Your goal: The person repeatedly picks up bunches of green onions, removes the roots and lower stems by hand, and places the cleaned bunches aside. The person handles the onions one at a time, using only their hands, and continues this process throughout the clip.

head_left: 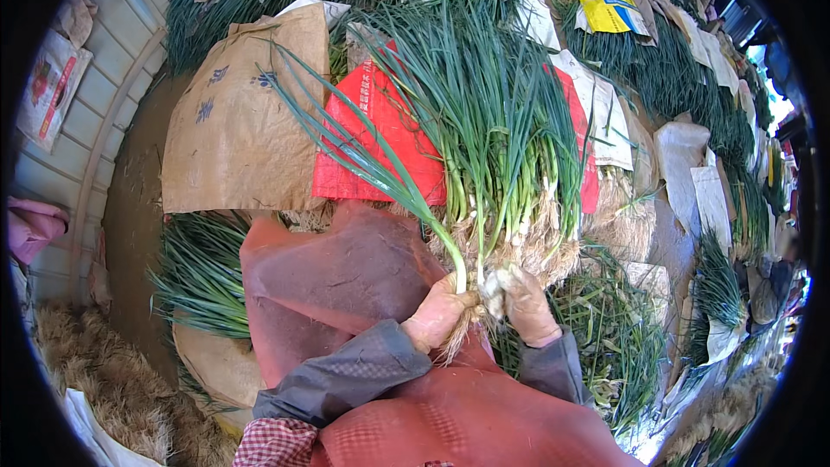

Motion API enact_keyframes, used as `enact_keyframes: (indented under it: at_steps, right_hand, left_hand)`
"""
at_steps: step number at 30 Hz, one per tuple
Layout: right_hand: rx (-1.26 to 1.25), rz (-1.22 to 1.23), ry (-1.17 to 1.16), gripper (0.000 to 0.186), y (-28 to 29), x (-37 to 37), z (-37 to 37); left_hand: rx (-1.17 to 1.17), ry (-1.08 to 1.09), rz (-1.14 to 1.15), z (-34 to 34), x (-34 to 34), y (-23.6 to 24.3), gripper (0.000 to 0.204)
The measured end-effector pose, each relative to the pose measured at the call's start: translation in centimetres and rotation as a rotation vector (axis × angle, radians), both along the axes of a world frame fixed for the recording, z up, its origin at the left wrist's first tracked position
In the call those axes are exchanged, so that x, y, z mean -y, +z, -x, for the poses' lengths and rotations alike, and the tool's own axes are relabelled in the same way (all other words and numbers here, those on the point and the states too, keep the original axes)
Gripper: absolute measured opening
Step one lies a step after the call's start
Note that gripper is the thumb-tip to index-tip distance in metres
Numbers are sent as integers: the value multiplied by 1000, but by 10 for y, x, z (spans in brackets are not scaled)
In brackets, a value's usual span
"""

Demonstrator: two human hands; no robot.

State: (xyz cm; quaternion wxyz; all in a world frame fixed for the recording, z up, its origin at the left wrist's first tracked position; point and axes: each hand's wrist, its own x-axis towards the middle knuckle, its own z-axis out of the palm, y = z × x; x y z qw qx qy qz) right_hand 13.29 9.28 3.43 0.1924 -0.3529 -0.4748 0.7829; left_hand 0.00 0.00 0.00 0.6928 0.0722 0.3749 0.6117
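My left hand (439, 313) is closed around the white base of a green onion (415, 207), whose long leaves fan up to the upper left; pale roots dangle below the fingers. Just to its right my right hand (527, 307) has its fingers closed on whitish outer layers (494, 292) at the onion's base. Beyond both hands lies a large bundle of green onions (510, 138), roots toward me, on red sheets (350, 138). A reddish apron (337, 277) spreads under and around my arms.
A brown sack (233, 138) lies at upper left, with more onions (194, 277) below it. Loose green trimmings (609, 337) pile at right. Rows of covered bundles (657, 60) stretch behind and rightward. A pale wall (95, 95) with a curved pipe stands left, above dry root piles (121, 380).
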Motion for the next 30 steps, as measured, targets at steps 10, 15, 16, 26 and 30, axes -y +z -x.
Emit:
enact_keyframes:
  at_steps: [10,15,16,26,30]
  right_hand:
    - [911,-564,98,29,-88,-41,23]
    - [673,-329,-75,24,-91,-41,16]
    - [406,-282,-134,18,-75,-36,10]
    - [-148,199,-6,21,-18,-16,37]
    - [-90,289,-132,15,-30,2,23]
  left_hand:
    - [276,24,-46,15,-3,3,27]
    - [73,120,-21,12,7,28,25]
    - [104,124,-30,8,8,25,28]
    - [150,114,-124,0,20,18,35]
    - [326,165,-35,7,23,18,35]
